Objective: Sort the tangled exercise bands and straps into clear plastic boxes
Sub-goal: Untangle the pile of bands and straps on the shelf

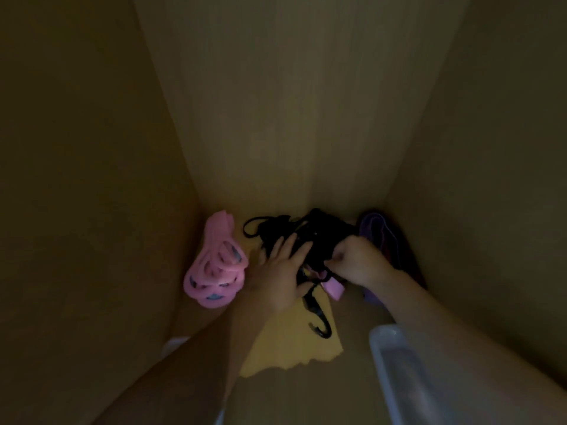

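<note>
Sorting looks barely begun; the clear plastic box (395, 363) sits nearby, seemingly empty in the dim light; pink bands (214, 265) and purple bands (380, 234) flank the black straps (294, 237); the left hand (282, 271) presses them flat-fingered; the right hand (356, 262) pinches one strand.

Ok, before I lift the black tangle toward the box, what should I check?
1. Right hand pinching black straps: ok.
2. Left hand flat on the tangle, fingers straight: ok.
3. Pink bands clear of the tangle: ok, lying apart.
4. Purple bands clear: cannot tell, too dim.
5. Tangle all black: not ok, pink piece shows underneath.
6. Clear box open nearby: ok.
</note>
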The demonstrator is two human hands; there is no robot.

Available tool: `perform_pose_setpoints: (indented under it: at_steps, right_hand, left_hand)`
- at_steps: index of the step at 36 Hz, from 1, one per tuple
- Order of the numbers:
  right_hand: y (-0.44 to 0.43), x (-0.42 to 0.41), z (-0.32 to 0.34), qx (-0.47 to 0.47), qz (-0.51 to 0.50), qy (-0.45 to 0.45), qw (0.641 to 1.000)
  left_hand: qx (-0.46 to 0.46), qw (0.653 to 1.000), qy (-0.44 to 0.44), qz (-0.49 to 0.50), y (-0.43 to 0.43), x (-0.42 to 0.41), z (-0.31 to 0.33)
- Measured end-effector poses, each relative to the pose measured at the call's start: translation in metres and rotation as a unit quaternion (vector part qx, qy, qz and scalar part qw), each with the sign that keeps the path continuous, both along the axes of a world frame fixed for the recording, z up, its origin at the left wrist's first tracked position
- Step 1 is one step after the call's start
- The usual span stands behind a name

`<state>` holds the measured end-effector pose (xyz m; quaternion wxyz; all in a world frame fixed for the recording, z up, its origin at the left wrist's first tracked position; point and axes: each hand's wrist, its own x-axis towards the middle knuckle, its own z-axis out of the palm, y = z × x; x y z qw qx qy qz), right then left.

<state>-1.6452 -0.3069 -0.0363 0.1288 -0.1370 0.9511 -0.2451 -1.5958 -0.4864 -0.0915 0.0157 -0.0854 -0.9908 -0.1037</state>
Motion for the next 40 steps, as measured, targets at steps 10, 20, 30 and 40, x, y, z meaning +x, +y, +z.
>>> perform_pose_setpoints:
  at_steps: [10,20,30,40]
  right_hand:
    - [0.006,0.026,-0.038,0.12,0.003,0.02,0.993]
    - [0.007,0.02,-0.008,-0.047,-0.026,0.01,0.999]
    - [0.008,-0.003,0.06,-0.202,-0.072,0.05,0.975]
    - [-0.008,-0.017,0.163,-0.31,-0.079,0.164,0.933]
  left_hand:
    - [0.024,0.998,-0.064,0.01,0.025,-0.012,-0.017]
    - [0.008,0.996,-0.062,0.068,0.011,-0.013,-0.012]
    - [0.048,0.993,-0.056,0.095,0.009,-0.027,0.0]
    - [0.148,0.988,-0.017,0.051,0.014,-0.029,0.032]
